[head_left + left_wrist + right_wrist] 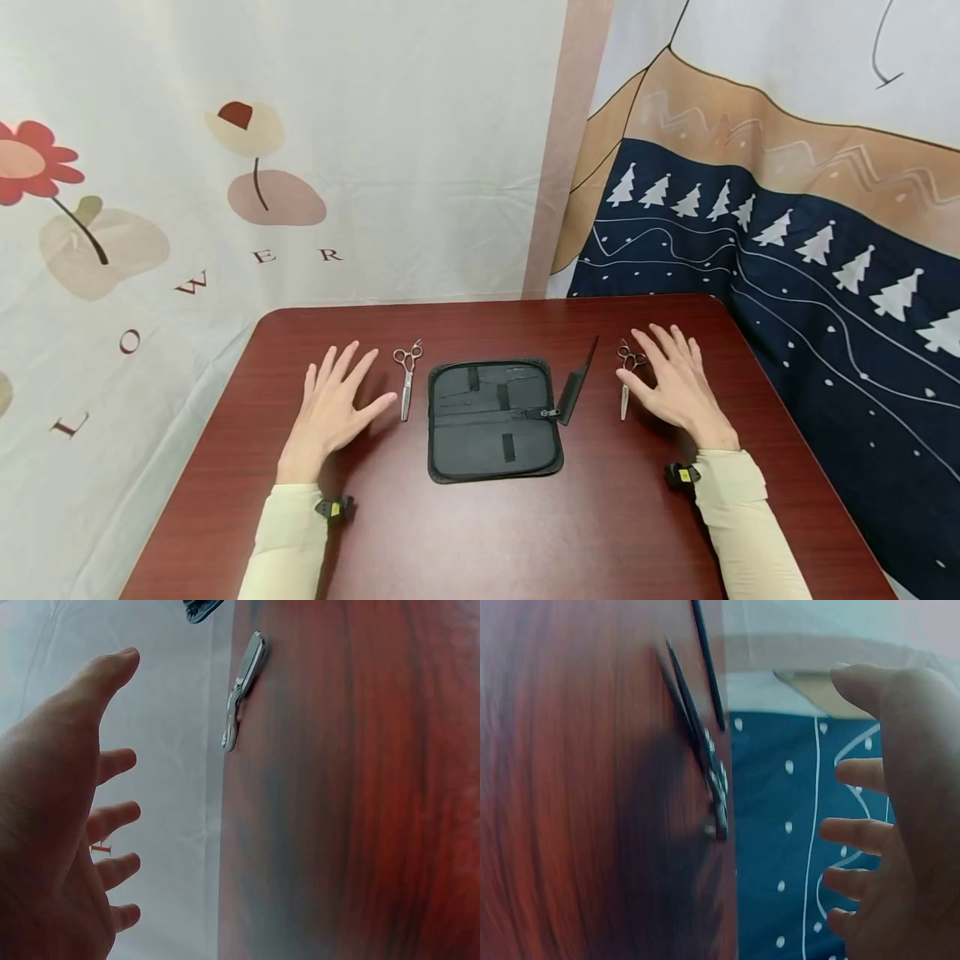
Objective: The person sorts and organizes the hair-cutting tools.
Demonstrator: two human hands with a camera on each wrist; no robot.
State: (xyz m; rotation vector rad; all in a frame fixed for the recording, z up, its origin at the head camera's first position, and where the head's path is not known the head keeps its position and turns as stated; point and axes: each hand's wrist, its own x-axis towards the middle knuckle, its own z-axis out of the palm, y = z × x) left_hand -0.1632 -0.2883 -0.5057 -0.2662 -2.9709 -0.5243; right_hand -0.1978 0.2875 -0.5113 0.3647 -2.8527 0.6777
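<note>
My left hand [330,412] hovers over the table with fingers spread, holding nothing. Just right of its thumb lies a pair of silver thinning scissors [407,379], handles toward the far edge; the left wrist view also shows these scissors [244,690]. My right hand [678,383], fingers spread as well, is above the table beside a second pair of scissors [625,400], partly overlapping its handles in the head view. Between the hands lies an open black zip case [495,421] with elastic loops. A black comb [576,387] leans at the case's right edge.
The reddish-brown wooden table [480,542] has rounded far corners. Behind it hangs a white curtain [420,167] with flower prints, and at right a dark blue cloth [825,333] with white trees. Each wrist wears a small black camera [681,476].
</note>
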